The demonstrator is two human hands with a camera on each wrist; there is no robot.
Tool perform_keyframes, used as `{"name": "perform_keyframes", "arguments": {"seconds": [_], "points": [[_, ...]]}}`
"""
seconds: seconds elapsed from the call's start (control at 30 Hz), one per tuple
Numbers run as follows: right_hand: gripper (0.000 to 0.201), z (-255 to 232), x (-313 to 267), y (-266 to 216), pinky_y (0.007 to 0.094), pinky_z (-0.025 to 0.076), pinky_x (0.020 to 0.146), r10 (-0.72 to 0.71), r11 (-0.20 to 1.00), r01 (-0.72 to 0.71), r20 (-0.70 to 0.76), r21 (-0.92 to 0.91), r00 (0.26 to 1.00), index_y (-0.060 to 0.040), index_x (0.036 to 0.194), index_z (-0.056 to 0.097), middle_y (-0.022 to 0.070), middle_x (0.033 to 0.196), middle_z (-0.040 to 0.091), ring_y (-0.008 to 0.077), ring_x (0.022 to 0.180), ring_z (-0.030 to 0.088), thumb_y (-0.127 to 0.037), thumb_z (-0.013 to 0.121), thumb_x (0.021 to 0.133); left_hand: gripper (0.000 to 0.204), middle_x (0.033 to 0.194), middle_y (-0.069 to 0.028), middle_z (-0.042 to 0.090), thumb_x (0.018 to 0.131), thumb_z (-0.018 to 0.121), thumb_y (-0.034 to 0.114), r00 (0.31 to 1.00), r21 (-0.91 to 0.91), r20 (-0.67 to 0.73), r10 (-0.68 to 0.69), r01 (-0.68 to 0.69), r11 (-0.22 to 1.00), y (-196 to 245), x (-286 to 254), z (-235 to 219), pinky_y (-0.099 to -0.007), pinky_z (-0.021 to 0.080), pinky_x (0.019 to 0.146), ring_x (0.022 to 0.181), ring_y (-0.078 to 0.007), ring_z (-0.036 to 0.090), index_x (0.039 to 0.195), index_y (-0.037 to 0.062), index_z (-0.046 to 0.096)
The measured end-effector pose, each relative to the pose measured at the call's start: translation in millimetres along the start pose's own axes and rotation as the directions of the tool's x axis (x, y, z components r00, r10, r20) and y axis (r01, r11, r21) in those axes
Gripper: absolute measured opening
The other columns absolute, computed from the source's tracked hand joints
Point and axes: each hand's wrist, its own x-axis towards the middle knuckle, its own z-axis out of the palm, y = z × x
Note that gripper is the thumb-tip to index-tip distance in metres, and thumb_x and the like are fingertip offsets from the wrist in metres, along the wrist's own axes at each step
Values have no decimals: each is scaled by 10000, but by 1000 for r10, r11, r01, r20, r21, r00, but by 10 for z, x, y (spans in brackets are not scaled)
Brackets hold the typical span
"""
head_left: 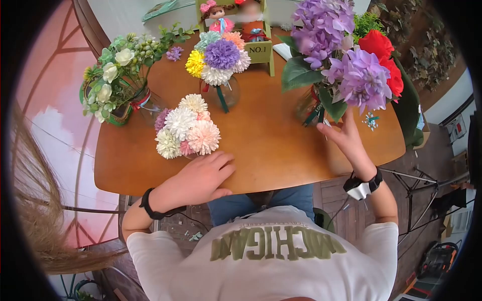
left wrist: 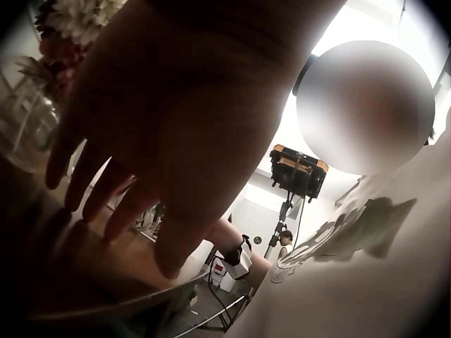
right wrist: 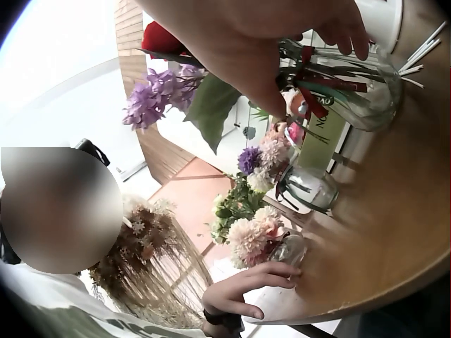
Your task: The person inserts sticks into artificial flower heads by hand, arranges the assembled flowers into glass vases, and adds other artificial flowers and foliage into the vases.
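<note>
My right hand (head_left: 346,139) is at the right of the table, thumb spread from the fingers, beside a glass vase (right wrist: 377,91) of purple hydrangeas (head_left: 364,78) and red flowers (head_left: 377,46). The blooms partly hide its fingers in the head view. Thumb and fingertips lie close to the vase's neck and its red ribbon (right wrist: 310,88) in the right wrist view. My left hand (head_left: 198,175) lies palm down near the table's front edge, fingers loosely extended, holding nothing. Just beyond it stands a small glass vase (right wrist: 289,250) of white and pink pompom flowers (head_left: 187,125).
A vase of multicoloured pompoms (head_left: 221,54) stands mid-table, with white roses and greenery (head_left: 116,75) at the left. Two dolls sit on a green NO.1 chair (head_left: 258,52) at the back. White sticks (right wrist: 423,56) lie by the right vase. The wooden table (head_left: 271,150) has a rounded edge.
</note>
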Motion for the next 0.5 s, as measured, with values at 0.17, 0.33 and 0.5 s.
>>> {"name": "perform_keyframes", "arguments": {"seconds": [0.17,0.33,0.5], "points": [[745,30,425,50,376,521,891,121,976,-76,214,-204,969,10,1439,406,137,1230,623,231,1076,636,-212,812,855,607,1440,-208,464,844,775,280,997,5,-70,-19,20,1000,-38,-15,89,-460,422,1107,1359,-388,443,1325,0,534],[380,357,784,512,347,525,857,-61,997,38,331,73,942,-25,1189,638,42,1147,685,162,1023,632,-166,782,866,489,1344,-140,565,866,753,282,989,-106,-134,-60,46,993,-93,-193,158,-444,452,1047,1284,-336,521,1249,20,597],[375,499,881,379,341,524,859,-125,991,98,381,88,916,-28,1191,634,41,1147,680,160,1022,630,-171,774,874,384,1180,-110,634,903,727,230,947,-268,-220,-233,171,948,-162,-580,162,-412,505,925,1059,-290,629,1211,28,617]]}}
